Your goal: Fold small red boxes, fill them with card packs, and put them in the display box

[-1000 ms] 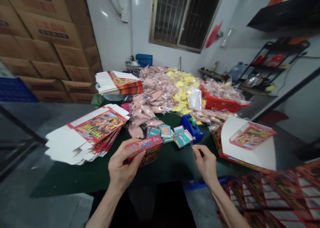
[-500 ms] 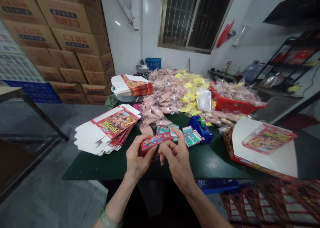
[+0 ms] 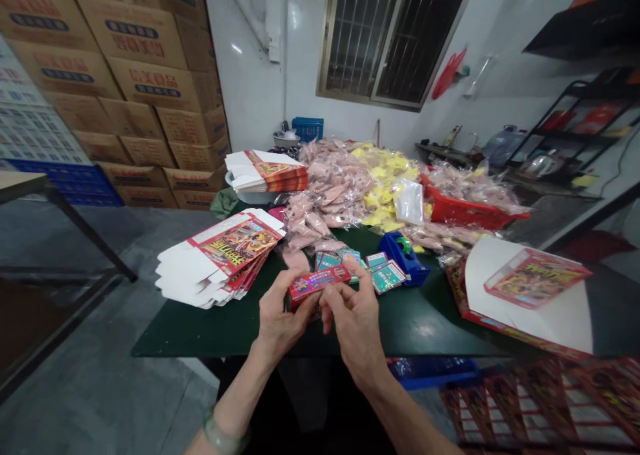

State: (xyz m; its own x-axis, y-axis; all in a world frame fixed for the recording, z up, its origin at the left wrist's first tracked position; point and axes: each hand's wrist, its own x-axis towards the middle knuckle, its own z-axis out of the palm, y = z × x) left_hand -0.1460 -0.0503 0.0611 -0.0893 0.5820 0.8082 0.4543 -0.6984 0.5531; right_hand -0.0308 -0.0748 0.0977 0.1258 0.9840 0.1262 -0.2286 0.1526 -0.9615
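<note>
"Where is the red box (image 3: 320, 282)?"

"Above the near middle of the worktop (image 3: 420, 335). The left hand (image 3: 284, 308) is closed around its left end, thumb on the near side. The right hand (image 3: 354, 308) is half-curled at the right end, index finger extended; I can't tell whether it grips."

"How much looks done?"

"That one seems folded into shape, its top face apparently shut. A formed box (image 3: 537, 278) sits at right on a white-lined carton (image 3: 475, 268), and red packs (image 3: 530, 395) stand in rows at the near right."

"And left?"

"The flat cartons (image 3: 237, 245) at left look unfolded. Loose cards (image 3: 388, 277) lie just beyond the hands, beside the blue tape dispenser (image 3: 413, 268); bagged pink pieces (image 3: 330, 182) are heaped farther back."
</note>
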